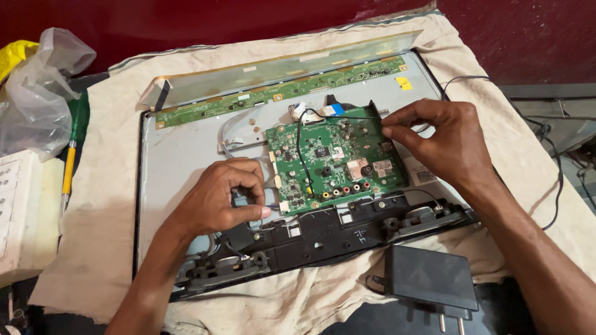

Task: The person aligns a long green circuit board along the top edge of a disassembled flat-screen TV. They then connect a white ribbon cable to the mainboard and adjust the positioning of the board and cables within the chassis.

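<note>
Both hands are working the square green circuit board [332,161]: left hand [217,198] pinching thin wires at its corner, right hand [441,139] pinching the black cable [301,146] at the far edge, so the connectors want gentle handling.

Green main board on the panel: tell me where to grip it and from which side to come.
Grip the green main board by its bare left and right edges, coming in from both sides. The connectors along its near edge and the black wire across its face leave little to hold there. The right hand is already at the right edge.
</note>
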